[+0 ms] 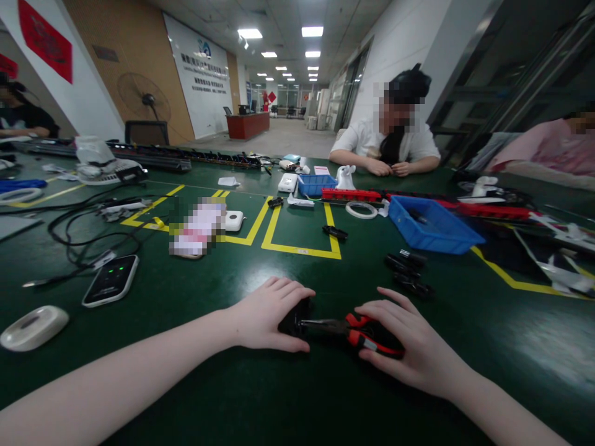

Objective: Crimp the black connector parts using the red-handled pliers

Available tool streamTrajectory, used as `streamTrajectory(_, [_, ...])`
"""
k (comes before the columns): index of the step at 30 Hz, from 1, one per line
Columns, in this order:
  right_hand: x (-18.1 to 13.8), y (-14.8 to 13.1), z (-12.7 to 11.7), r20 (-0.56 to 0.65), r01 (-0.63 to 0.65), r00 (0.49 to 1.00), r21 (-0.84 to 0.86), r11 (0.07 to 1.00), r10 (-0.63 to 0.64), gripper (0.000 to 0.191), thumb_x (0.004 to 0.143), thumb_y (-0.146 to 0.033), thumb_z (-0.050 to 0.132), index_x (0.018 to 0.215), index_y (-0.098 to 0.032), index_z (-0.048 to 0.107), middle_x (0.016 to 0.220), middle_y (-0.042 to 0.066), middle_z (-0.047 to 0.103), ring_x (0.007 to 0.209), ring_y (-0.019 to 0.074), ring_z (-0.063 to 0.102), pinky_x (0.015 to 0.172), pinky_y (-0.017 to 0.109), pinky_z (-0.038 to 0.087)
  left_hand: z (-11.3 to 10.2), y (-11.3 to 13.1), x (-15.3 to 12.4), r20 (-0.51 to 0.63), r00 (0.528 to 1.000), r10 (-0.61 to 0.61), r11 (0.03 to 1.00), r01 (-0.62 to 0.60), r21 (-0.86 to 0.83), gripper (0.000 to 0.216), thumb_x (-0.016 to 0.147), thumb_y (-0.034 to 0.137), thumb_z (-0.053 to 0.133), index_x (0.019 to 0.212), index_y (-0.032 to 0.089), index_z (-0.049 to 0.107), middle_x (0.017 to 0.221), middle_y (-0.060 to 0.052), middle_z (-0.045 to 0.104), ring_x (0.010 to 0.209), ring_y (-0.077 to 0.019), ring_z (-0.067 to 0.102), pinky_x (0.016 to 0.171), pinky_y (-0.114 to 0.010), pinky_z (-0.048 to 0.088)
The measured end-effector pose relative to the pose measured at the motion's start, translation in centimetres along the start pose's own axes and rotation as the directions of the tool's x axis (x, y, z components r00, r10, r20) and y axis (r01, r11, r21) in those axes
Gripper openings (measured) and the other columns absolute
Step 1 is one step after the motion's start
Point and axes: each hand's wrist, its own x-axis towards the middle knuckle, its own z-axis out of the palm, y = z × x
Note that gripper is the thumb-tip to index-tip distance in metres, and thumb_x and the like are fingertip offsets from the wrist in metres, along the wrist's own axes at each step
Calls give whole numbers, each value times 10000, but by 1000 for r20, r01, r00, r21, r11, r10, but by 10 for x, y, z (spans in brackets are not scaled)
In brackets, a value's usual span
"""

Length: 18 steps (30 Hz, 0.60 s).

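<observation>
My right hand [400,341] grips red-and-black needle-nose pliers [357,331] by the handles, fingers wrapped round them. The pliers' narrow jaws point left and meet a small black part [294,321] that my left hand [274,313] holds between thumb and fingers. My left palm hides much of that part, and its kind cannot be made out. Whether the jaws clamp it or only touch it is not clear. Beyond my right hand lies a small heap of black pieces [406,272]. Another black piece [335,232] rests on the yellow tape outline.
A blue bin [432,226] stands at the right, with a smaller blue bin [317,184] farther back. A phone [198,229], a black-faced device [111,280], a white oval object [35,327] and cables [69,229] lie left. Across the table sits a person [385,145].
</observation>
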Motion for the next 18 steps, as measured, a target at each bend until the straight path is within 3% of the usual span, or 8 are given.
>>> streamTrajectory(18, [3,-11,5,-34,-26,999,-32,999,25,411,874,-373,652,1247,-228,562,1094,87,736,981,246,703,1024,502,468,1,-2,0,-29,1000,9,1000,-10,-10,786,801,582,725,1411,184,429,1320,-125,601,1196,-324,562,1023,-460,417])
